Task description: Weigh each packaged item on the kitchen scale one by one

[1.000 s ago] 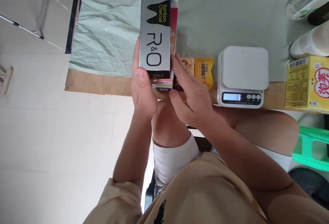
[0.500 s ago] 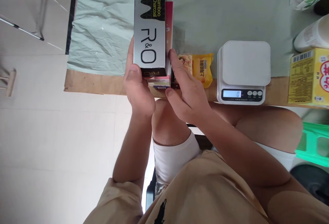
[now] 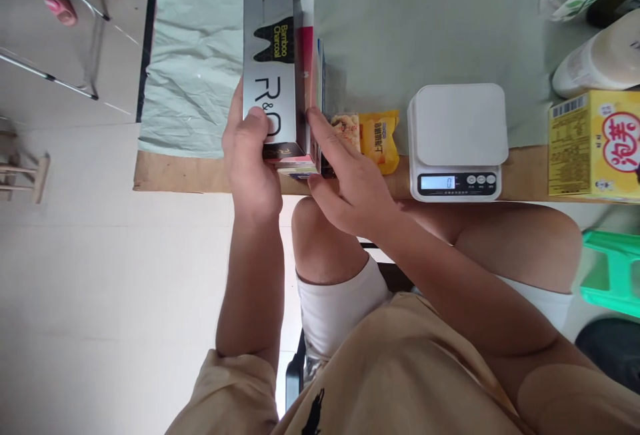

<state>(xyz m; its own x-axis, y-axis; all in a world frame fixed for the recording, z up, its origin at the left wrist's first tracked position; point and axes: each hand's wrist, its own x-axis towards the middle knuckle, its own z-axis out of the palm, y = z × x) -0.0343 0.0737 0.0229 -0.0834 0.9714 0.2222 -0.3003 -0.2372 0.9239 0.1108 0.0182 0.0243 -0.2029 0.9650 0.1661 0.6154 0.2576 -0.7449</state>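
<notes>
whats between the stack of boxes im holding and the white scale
Two small snack packets lie between the stack of boxes and the white scale, in the head view.

A table point(image 3: 210, 175) under a pale green sheet point(image 3: 200, 55) carries stacked boxes point(image 3: 273, 55), snack packets point(image 3: 380, 138) and a scale point(image 3: 457, 142) along its near edge, a yellow carton point(image 3: 595, 145) toward the right.
</notes>
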